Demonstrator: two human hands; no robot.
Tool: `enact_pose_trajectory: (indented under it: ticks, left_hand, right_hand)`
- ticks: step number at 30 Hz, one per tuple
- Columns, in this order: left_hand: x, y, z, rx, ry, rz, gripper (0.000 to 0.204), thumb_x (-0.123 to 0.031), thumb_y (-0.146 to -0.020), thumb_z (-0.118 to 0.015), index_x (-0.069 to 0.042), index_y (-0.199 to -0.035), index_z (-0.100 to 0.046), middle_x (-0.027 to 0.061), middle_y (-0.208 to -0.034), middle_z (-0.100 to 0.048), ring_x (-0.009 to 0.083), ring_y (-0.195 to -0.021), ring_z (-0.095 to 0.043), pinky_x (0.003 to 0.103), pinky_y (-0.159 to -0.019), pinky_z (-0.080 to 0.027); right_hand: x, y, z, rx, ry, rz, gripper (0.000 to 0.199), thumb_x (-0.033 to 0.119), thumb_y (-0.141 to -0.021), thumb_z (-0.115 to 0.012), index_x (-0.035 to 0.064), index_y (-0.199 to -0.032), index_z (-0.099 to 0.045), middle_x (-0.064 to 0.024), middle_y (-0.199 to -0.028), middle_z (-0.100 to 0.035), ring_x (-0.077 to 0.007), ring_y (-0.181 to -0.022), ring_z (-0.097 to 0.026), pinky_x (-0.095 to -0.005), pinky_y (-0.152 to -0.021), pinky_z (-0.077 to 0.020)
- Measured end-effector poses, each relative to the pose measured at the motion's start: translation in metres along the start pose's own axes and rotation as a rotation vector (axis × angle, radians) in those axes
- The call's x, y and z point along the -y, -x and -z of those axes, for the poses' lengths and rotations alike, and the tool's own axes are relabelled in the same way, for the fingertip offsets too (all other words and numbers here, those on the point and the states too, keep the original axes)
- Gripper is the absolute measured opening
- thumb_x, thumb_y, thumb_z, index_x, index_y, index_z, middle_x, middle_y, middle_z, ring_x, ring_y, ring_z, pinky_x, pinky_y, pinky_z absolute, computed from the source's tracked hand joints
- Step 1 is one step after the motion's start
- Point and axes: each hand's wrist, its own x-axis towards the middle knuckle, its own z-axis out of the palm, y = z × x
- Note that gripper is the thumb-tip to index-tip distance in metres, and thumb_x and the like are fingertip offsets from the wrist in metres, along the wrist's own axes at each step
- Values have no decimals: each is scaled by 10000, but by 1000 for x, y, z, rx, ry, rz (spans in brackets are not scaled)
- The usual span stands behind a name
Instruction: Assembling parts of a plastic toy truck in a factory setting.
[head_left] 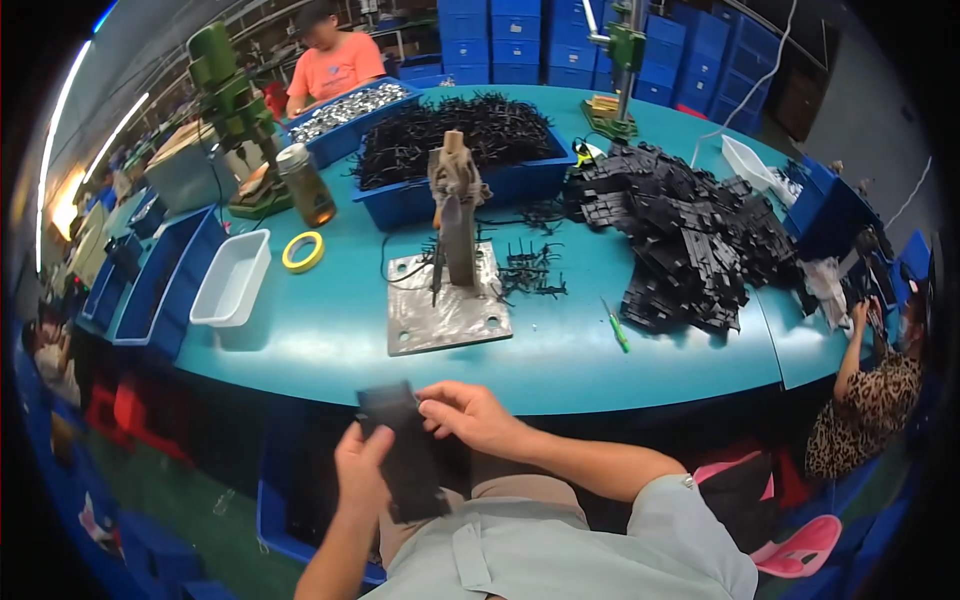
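The left hand point(362, 468) is closed on a flat black rectangular panel point(410, 462), its thumb across the face near the left long edge; the right hand point(468, 412) has its fingertips at the upper right corner, seemingly pinching it, though blur hides the exact contact. The panel lies between the two hands, over the lap, just short of the teal curved tabletop point(560, 375). Its long axis runs away from the body, the far end leaning slightly left. The left hand is nearer its middle, the right hand nearer its far end.

Beyond the grip and a little to its right stands a silver square metal base plate point(425, 328) with an upright post point(460, 252) wrapped at the top; the panel is apart from it, and the right hand is the nearer one. Right of that plate lies a thin green-handled tool point(619, 336), and farther right a large heap of flat black segmented strips point(690, 225). Behind the post is a blue plastic bin point(520, 185) filled with thin black pieces. Left of the plate are a yellow tape roll point(303, 268) and a white rectangular plastic tray point(230, 278).

No writing shows on the blurred panel. Far beyond the grip, small pale labels mark the stacked blue crates point(515, 25), too small to read.
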Motion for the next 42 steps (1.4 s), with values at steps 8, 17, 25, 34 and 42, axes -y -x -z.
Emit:
enact_pose_trajectory:
  ticks: [8,17,25,34,42]
  left_hand:
    - [-74,-140,83,-53,-422,-101,198,-87,-870,-589,17,-1036,-619,63,-887,-656,138,-783,-618,286,-725,-506]
    - [-105,-214,153,-185,-883,-237,604,-172,-817,-682,46,-1329,-448,166,-1058,-645,200,-898,-628,309,-742,-503]
    - [-92,-184,149,-106,-1247,-442,801,-286,-703,-785,67,-1330,-431,237,-1256,-543,312,-1172,-526,371,-1001,-394]
    - [-86,-182,106,-173,-1600,-409,871,-337,-670,-777,-33,-1374,-362,220,-1211,-555,382,-1122,-523,447,-917,-428]
    - [-88,-201,98,-380,-1665,-231,735,-343,-700,-767,-93,-1296,-416,158,-1230,-513,353,-1203,-456,582,-934,-361]
  right_hand:
    - [54,4,131,-574,947,458,144,163,-827,-645,36,-891,-665,-138,-878,-648,-304,-804,-626,-372,-706,-494]
    - [120,36,253,-1082,1791,491,317,212,-714,-730,121,-992,-608,-70,-979,-544,-264,-929,-538,-404,-743,-413]
    - [165,59,317,-1154,1563,-259,461,405,-727,-741,35,-968,-607,-161,-978,-646,-338,-976,-615,-441,-806,-497]
    - [153,81,346,-1147,1908,-39,153,161,-768,-561,30,-841,-595,-187,-863,-635,-390,-829,-618,-495,-721,-485]
    - [186,104,324,-1188,2098,287,90,86,-827,-533,45,-889,-584,-137,-877,-593,-343,-852,-585,-431,-729,-480]
